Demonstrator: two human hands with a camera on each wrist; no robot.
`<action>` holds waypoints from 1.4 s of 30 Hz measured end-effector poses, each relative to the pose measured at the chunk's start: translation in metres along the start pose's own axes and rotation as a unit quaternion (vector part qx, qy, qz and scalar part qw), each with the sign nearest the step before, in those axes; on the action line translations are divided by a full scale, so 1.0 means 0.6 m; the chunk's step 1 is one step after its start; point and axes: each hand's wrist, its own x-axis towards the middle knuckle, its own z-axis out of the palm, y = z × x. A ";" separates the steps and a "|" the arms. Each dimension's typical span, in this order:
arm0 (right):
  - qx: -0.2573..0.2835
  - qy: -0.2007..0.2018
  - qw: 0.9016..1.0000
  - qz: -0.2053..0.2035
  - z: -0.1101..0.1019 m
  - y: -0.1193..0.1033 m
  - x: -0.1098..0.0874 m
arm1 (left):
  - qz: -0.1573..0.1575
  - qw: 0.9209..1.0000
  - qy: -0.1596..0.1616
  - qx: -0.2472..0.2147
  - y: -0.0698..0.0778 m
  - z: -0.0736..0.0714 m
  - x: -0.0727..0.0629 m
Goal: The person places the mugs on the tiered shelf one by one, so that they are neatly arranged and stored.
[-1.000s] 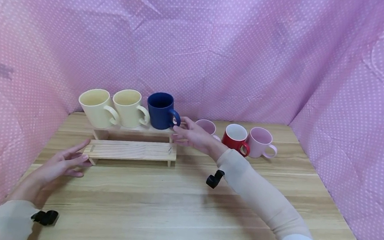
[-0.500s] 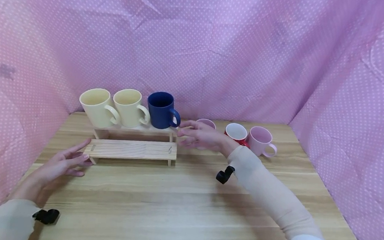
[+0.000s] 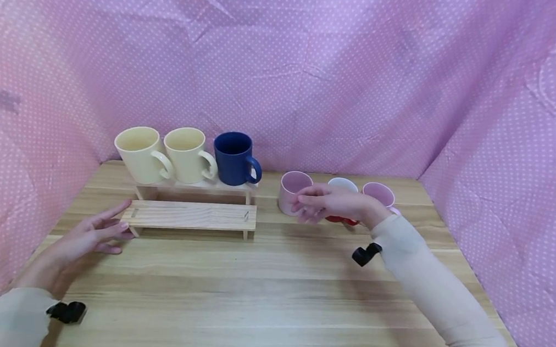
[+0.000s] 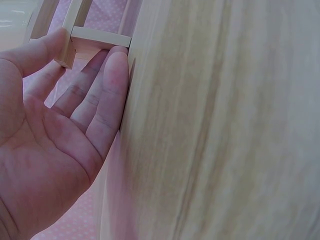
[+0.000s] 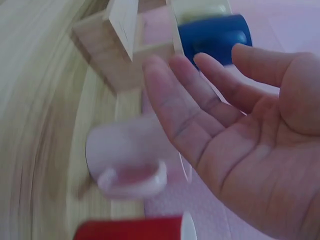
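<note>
Pink mug [image 3: 288, 196] nearest the rack [image 3: 190, 215], partly behind the relaxed, empty right hand [image 3: 337, 203]

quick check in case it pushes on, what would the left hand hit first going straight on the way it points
The wooden rack: the left hand points at its left end, by the lower shelf, and seems to touch it, though exact contact is hard to judge.

Pink dotted cloth [image 3: 286, 75] hanging in folds, pale wood-grain tabletop [image 3: 247, 303]
</note>
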 end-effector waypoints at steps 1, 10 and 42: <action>0.002 0.007 1.000 0.003 -0.006 0.004 -0.010 | -0.002 1.000 0.001 0.002 0.001 0.000 0.000; 0.019 0.061 0.998 -0.005 -0.046 0.046 -0.090 | -0.007 1.000 0.005 0.012 0.004 0.000 -0.001; 0.119 0.404 0.907 -0.019 -0.088 0.293 -0.215 | 0.002 1.000 0.004 -0.011 0.002 0.001 0.002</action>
